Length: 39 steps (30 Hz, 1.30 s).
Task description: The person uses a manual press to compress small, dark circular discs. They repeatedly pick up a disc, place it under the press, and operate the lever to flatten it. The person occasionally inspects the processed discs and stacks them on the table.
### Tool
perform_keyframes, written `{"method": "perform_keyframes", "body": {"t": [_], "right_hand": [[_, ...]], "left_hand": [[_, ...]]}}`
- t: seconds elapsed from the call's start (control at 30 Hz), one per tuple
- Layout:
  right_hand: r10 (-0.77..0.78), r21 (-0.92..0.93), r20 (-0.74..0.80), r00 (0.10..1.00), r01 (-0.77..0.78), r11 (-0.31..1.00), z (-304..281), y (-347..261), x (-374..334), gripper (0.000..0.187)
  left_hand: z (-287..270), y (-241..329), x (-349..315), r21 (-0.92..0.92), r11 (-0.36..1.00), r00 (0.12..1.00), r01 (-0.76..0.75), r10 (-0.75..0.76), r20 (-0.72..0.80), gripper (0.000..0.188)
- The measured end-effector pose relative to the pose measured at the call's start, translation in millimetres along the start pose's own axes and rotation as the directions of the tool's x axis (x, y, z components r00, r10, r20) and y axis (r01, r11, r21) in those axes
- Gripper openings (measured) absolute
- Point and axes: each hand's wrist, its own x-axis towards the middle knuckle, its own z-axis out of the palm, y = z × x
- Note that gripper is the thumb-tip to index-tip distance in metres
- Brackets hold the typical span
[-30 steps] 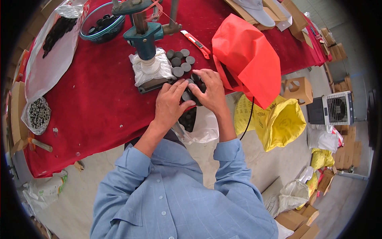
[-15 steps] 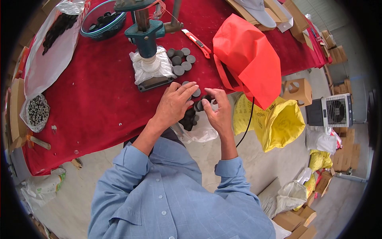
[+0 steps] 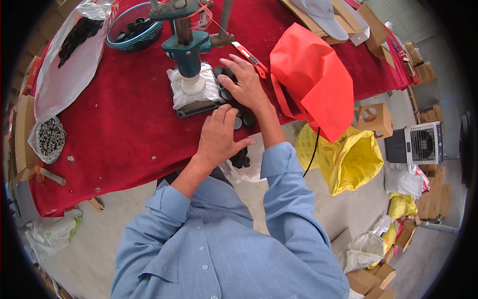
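Beside the green hand press, my right hand reaches over a cluster of round black caps, its fingers spread and the thumb apart. At the table's front edge, my left hand lies with fingers stretched out and thumb pointing right, close by a few more caps. Nothing shows in either hand, though their palms are hidden. A clear plastic bag with black pieces hangs below the edge, partly behind my left hand. White plastic wraps the press's base.
On the red cloth stand a teal basket of black caps and a bag of metal parts. A red cutter knife lies behind my right hand. To the right are a red fabric bag and a yellow sack.
My right hand has moved from the table's front edge forward and left onto the caps by the press. My left hand has shifted slightly and opened its thumb outward.
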Motion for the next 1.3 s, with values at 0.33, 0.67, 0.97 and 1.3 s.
{"method": "perform_keyframes", "body": {"t": [0.33, 0.67, 0.97, 1.3], "right_hand": [[-0.030, -0.012, 0.173, 0.984, 0.033, 0.999, -27, -10, -31, 0.029], [0.127, 0.011, 0.010, 0.992, -0.127, 0.992, -62, -35, -104, 0.023], [0.311, 0.174, -0.021, 0.950, -0.303, 0.937, -65, -52, -120, 0.045], [0.097, 0.110, 0.166, 0.981, -0.116, 0.987, -46, -33, -82, 0.039]], "left_hand": [[5, -6, -2, -0.078, 0.987, 0.990, 0.139, -0.142, -0.024, 0.071], [-2, -9, 3, -0.205, 0.973, 0.995, 0.102, -0.104, 0.000, 0.073], [-7, -5, 1, -0.158, 0.984, 0.987, 0.078, -0.054, 0.150, 0.072], [3, -10, -3, -0.327, 0.912, 0.966, 0.249, -0.258, 0.018, 0.068]]}}
